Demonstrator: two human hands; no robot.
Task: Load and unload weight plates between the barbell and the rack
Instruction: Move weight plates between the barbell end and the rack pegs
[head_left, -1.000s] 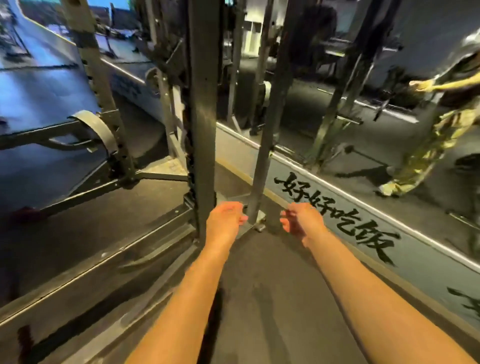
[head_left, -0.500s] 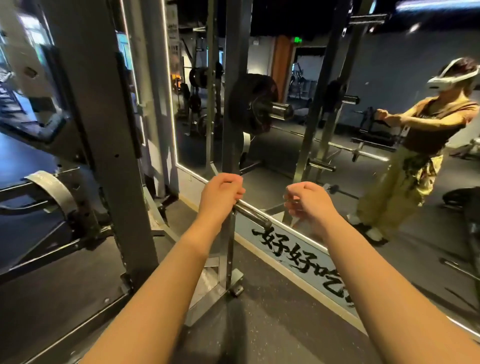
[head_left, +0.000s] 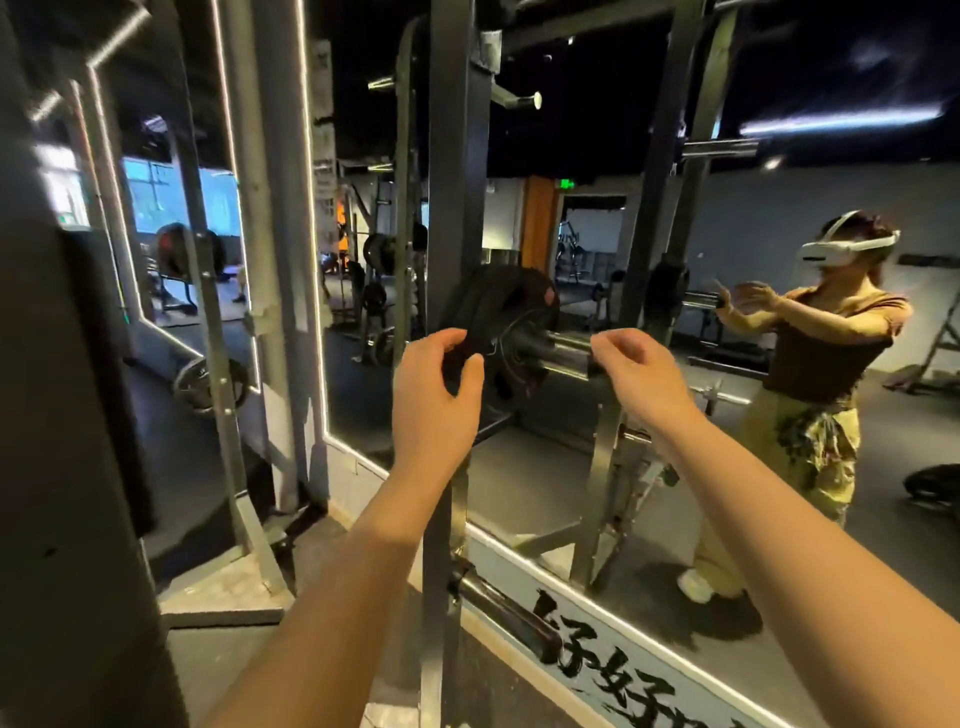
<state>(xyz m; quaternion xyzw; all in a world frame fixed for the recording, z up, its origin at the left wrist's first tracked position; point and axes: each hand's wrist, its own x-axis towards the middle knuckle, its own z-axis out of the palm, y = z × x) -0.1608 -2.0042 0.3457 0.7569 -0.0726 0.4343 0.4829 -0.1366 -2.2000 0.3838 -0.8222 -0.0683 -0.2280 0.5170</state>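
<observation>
A black weight plate (head_left: 501, 312) sits on the barbell's steel sleeve (head_left: 563, 349), at chest height just behind the grey rack upright (head_left: 453, 171). My left hand (head_left: 435, 400) is raised at the plate's left edge, fingers arched and thumb spread, with nothing held. My right hand (head_left: 640, 382) hovers at the outer end of the sleeve with loosely curled fingers, also holding nothing. Whether either hand touches the metal is unclear. A bare storage peg (head_left: 501, 610) sticks out low on the upright.
A wall mirror (head_left: 675, 467) stands right behind the rack and reflects a person in a headset. A wide dark rack post (head_left: 78, 467) fills the left. Another plate (head_left: 208, 384) hangs low on a far-left rack. Rubber floor lies below.
My view has tilted up from the floor to the barbell. Both hands rose from the low peg to the plate and sleeve, and their fingers spread.
</observation>
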